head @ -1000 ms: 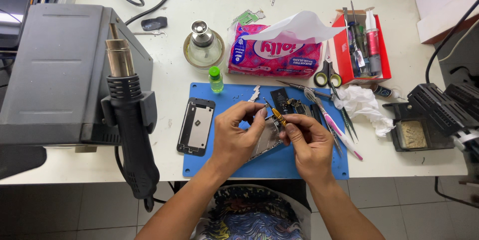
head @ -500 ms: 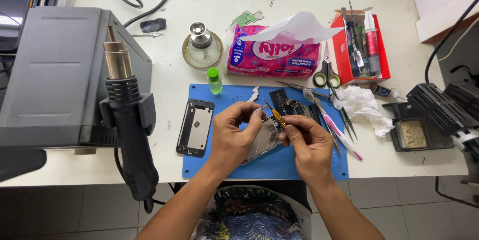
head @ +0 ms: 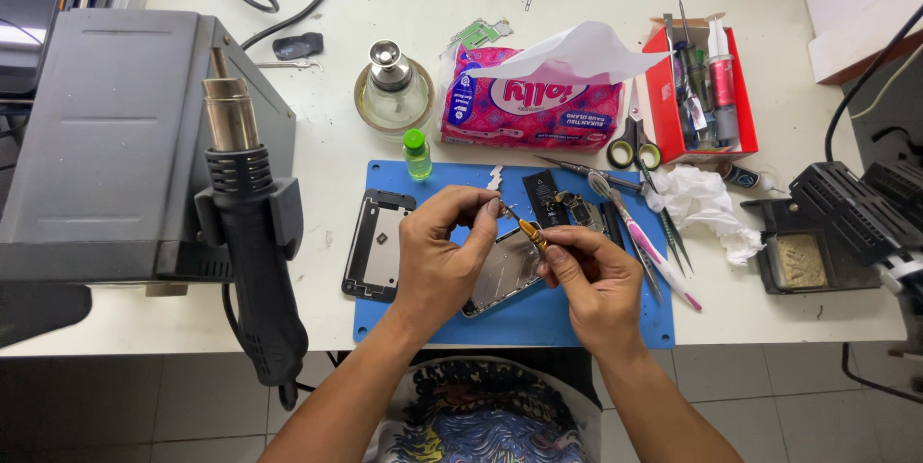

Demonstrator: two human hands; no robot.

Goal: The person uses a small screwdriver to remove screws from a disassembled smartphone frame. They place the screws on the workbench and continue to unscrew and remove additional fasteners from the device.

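Blue work mat (head: 577, 324) at table edge; opened phone frame (head: 505, 271) lies on it under both hands. Left hand (head: 442, 256) fingertips pinched above frame, pinched item too small to tell. Right hand (head: 596, 280) fingers closed around yellow-handled screwdriver (head: 527, 230), tip toward left fingertips. Black phone back cover (head: 375, 244) left on mat, small green-capped bottle (head: 416, 153) at mat's top edge. Pink tissue pack (head: 529, 102) behind, white tissue sticking out; red tool box (head: 700, 88) right of it. Grey heat gun (head: 245, 232) holstered far left.

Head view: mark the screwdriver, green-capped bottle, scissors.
screwdriver (head: 532, 235), head view, on its yellow handle.
green-capped bottle (head: 416, 154), head view, on its body.
scissors (head: 632, 148), head view, on the handles.
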